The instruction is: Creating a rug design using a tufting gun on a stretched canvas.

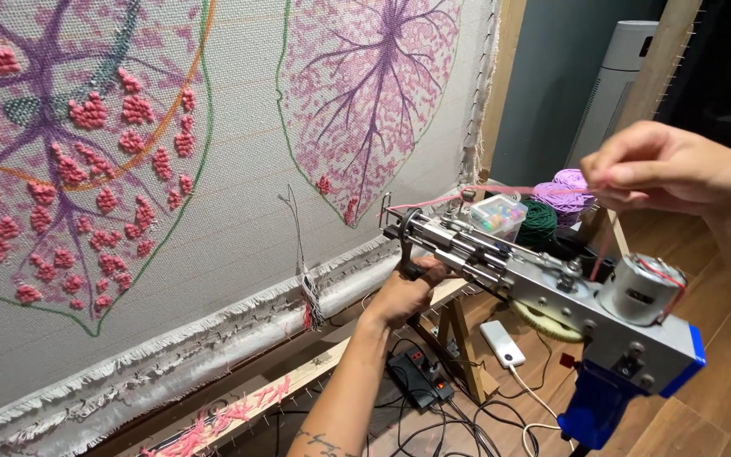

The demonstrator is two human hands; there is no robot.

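We hold a tufting gun [543, 292] in front of a stretched grey cloth [239, 211], and we place everything else by that gun. Our left hand [408, 292] sits under its front end, fingers curled tight around the black front grip, just behind the needle tip that points at the cloth. Our right hand [662, 169] hovers above the rear of the gun, over the round silver motor [640, 288]; thumb and forefinger are pressed together, pinching a strand of pink yarn [501, 193]. That strand runs from the pinch forward along the top of the gun to a wire guide near its front. The blue handle [594, 410] hangs below the gun's rear end.

Beyond the gun's tip the cloth carries two leaf designs, filled with pink tufts and purple veins and outlined in green. Behind the gun, on the far side, lie balls of purple yarn [564, 190] and dark green yarn [539, 222] beside a clear box of coloured beads [498, 216]. Beneath the gun, on the wooden floor, are a black power strip [420, 377], tangled cables and a white phone [502, 343].
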